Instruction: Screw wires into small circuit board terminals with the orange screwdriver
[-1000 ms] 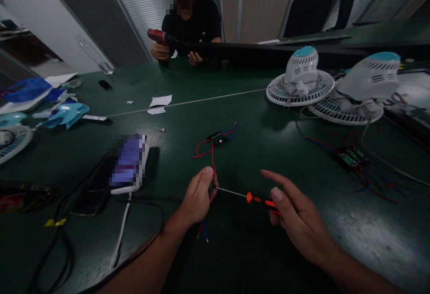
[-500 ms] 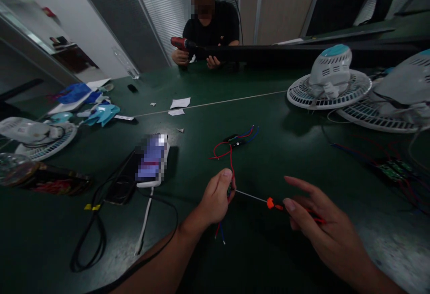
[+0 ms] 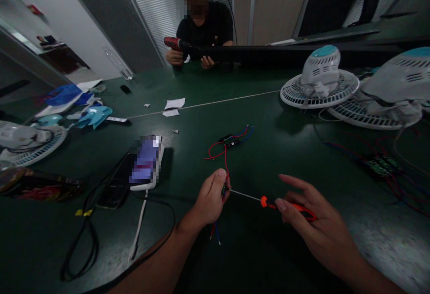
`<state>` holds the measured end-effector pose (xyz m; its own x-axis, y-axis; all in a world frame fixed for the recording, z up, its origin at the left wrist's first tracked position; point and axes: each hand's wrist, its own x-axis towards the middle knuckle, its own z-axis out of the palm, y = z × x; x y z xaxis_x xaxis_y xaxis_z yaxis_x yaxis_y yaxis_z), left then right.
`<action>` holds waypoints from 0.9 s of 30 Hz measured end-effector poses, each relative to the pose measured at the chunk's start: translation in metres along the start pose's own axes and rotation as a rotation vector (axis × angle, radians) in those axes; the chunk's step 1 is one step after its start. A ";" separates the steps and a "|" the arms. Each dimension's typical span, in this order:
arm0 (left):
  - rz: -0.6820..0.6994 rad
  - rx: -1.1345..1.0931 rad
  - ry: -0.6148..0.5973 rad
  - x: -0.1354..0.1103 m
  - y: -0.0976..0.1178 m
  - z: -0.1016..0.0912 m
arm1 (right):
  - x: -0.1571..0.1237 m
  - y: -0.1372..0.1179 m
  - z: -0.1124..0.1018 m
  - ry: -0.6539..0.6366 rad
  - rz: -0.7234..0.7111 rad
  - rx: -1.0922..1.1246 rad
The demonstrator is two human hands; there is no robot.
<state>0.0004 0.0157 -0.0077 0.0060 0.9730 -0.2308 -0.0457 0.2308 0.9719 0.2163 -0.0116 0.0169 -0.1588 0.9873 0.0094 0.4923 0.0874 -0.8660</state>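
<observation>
My left hand [image 3: 212, 195] pinches a small green circuit board [image 3: 223, 189], mostly covered by the thumb and fingers. Red and blue wires [image 3: 215, 232] hang below it, and a red wire runs up from its top. In my right hand [image 3: 314, 226] is a screwdriver [image 3: 268, 202] with an orange and black handle, held between thumb and fingers while the index finger stretches out free. Its thin shaft points left and meets the board at my left hand; the tip itself is hidden. Just beyond lies another small circuit board [image 3: 228, 140] with red and blue wires.
Fan heads [image 3: 319, 76] stand at right, near more wired boards [image 3: 383, 165]. At left are a phone [image 3: 145, 162], black cables [image 3: 92, 240], a bottle [image 3: 40, 184] and another fan [image 3: 36, 144]. Across the table [image 3: 208, 88], a person holds a red power drill [image 3: 173, 43].
The whole view has shifted slightly, moving things left. More of the screwdriver's handle shows as my right fingers have changed position around it. The left hand keeps its hold on the board.
</observation>
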 end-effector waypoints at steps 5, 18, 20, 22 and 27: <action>0.013 0.029 0.000 -0.001 -0.003 -0.002 | 0.000 0.001 0.001 0.003 0.002 0.020; 0.022 0.112 0.019 -0.002 0.005 -0.001 | -0.002 0.001 0.001 0.012 -0.014 0.036; 0.026 0.115 0.019 -0.001 0.004 -0.001 | -0.001 0.000 0.001 0.026 -0.025 0.042; 0.027 0.120 0.022 -0.001 0.003 -0.002 | 0.000 0.000 0.001 0.033 -0.036 0.050; 0.037 0.126 0.022 -0.001 0.004 -0.002 | 0.000 0.001 0.003 0.027 -0.046 0.060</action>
<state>-0.0017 0.0153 -0.0032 -0.0155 0.9809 -0.1939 0.0809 0.1945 0.9776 0.2144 -0.0123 0.0142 -0.1564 0.9857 0.0626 0.4329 0.1254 -0.8927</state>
